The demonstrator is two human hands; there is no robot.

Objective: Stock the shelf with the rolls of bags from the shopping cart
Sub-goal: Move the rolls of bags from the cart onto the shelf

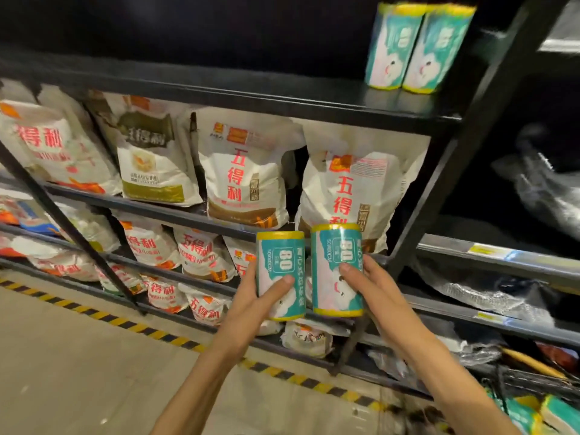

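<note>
My left hand (257, 301) grips an upright teal roll of bags (280, 262) with yellow ends. My right hand (368, 290) grips a second roll of bags (334, 255) right beside it. Both rolls are raised in front of the black shelf unit, level with its lower rows. On the top shelf board (282, 95), at its right end, two more rolls (417, 48) stand upright side by side. At the bottom right corner, further rolls (533, 416) show in the shopping cart (533, 379), only partly in view.
White flour bags (241, 171) fill the shelves below the top board. A black upright post (464, 146) bounds the unit on the right, with dark wrapped goods beyond it. A yellow-black striped line (125, 323) runs along the floor at the shelf's foot.
</note>
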